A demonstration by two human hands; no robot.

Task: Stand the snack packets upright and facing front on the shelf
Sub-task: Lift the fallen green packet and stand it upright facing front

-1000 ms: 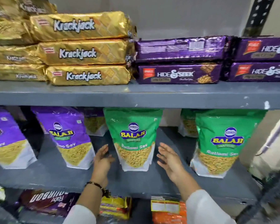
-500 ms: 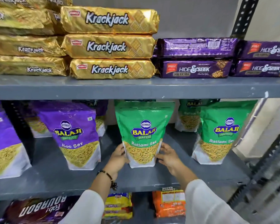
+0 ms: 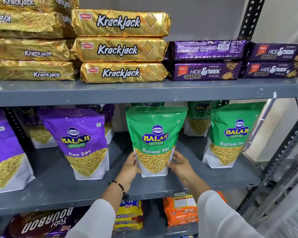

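Both hands [image 3: 130,166] flanking green packet [image 3: 155,140]

A green Balaji Ratlami Sev pouch [image 3: 156,140] stands upright, label forward, at the middle of the grey metal shelf [image 3: 58,189].

**Both hands on the middle green packet**

On the grey middle shelf [image 3: 55,189] a green Ratlami Sev packet [image 3: 155,140] stands upright, label facing front, near the front edge. The left hand [image 3: 130,169] presses its lower left side and the right hand [image 3: 181,164] its lower right side, fingers spread along the white base. Just to its left stands a purple Aloo Sev packet [image 3: 83,143], tilted slightly; toward the shelf's right end stands a second green packet [image 3: 230,136]. More packets stand behind them. On the upper shelf [image 3: 144,91] lie stacked Krackjack packs [image 3: 120,47] and Hide & Seek packs [image 3: 205,60].
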